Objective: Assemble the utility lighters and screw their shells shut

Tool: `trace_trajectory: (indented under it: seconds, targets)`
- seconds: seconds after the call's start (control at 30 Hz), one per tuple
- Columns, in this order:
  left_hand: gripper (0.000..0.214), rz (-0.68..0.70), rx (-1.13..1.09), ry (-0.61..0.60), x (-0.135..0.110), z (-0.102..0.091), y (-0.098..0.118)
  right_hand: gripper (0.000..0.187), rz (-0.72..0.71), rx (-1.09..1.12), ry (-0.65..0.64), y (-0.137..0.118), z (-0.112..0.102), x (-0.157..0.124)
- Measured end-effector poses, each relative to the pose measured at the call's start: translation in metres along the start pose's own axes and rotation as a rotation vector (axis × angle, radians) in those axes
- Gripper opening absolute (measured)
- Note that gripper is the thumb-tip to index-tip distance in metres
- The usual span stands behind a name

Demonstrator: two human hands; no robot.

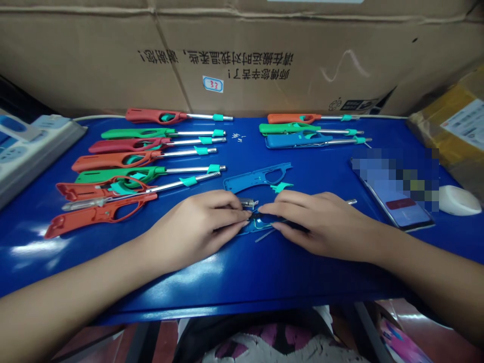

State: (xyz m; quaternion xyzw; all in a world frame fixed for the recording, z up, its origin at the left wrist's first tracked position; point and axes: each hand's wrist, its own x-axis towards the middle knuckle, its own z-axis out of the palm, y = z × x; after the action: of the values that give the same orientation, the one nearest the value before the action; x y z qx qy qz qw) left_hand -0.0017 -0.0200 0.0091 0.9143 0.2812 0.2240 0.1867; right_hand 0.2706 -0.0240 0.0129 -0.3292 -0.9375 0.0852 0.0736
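Nearest the camera, two bare forearms reach in over the near edge of the blue table (227, 282). The left hand (196, 224) and right hand (321, 222) meet fingertip to fingertip, both pinched down on an open blue lighter shell (254, 225) lying flat between them, mostly hidden under the fingers. The step looks like seating inner parts in that shell; anything further calls for fine, steady fingertip pressure. A metal tube (247, 202) pokes out just beyond the left fingertips. Just beyond lie the matching blue shell half (257, 177) and a teal trigger (280, 187). Far left lies a row of long-nosed lighters (143, 174), far right three more lighters (310, 132), and to the right a phone (401, 204).
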Motion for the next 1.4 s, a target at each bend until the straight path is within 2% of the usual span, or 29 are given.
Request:
trace_trajectory:
  seconds: [0.17,0.43,0.7,0.8,1.0,1.13,1.3,1.4]
  targets:
    - [0.021,0.026,0.062,-0.025,-0.002,0.0,-0.001,0.036,-0.065,-0.026,0.001,0.001,0.001,-0.001]
    - [0.026,-0.003,0.13,-0.091,-0.001,0.0,0.0,0.038,-0.054,-0.043,-0.025,0.001,0.0,0.0]
    - [0.033,0.112,0.464,-0.207,-0.007,0.0,0.011,0.038,-0.059,-0.044,-0.043,0.0,-0.001,0.0]
    - [0.032,0.121,0.465,-0.187,-0.008,0.002,0.014,0.037,-0.055,-0.027,-0.037,0.0,-0.003,0.0]
    - [0.035,0.083,0.322,-0.138,-0.005,-0.004,0.012,0.036,-0.035,-0.02,-0.028,0.0,-0.005,0.0]
    - [0.033,0.084,0.279,-0.117,-0.003,-0.009,0.009,0.032,0.035,0.04,0.053,0.003,-0.004,0.001]
    - [0.03,0.041,0.21,-0.077,0.0,-0.004,0.006,0.023,0.244,0.138,0.245,0.011,-0.007,0.003]
    - [0.028,-0.028,0.129,-0.041,0.002,0.004,0.006,0.021,0.333,0.121,0.25,0.018,-0.009,0.005]
